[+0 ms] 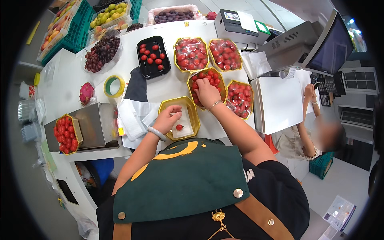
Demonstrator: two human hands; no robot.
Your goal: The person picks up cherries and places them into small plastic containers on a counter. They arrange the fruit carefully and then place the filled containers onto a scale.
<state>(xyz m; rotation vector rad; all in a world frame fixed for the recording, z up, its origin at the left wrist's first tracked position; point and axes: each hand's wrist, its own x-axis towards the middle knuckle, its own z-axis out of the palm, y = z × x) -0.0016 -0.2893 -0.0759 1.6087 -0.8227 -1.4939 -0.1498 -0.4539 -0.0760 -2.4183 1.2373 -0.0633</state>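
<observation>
My right hand [207,92] reaches into a gold-rimmed octagonal tray of cherry tomatoes [213,77], its fingertips down among them; whether they grip one is hidden. Over the left edge of a gold octagonal tray [193,112] hovers my left hand [169,118], fingers loosely curled, nothing visible in it. That tray holds a white paper liner and a single cherry tomato [179,127]. Film-wrapped tomato trays [192,55] stand beyond and to the right of my right hand. A black plastic tray [145,70] with several loose cherry tomatoes lies further back on the left.
Left on the table are a tape roll [114,86], a dragon fruit [86,93], a bowl of grapes [102,52] and a tomato tray [67,134] on a metal box. To the right stand a printer [237,27], a white board [279,105] and a monitor [330,45]; a person [303,138] is beside them.
</observation>
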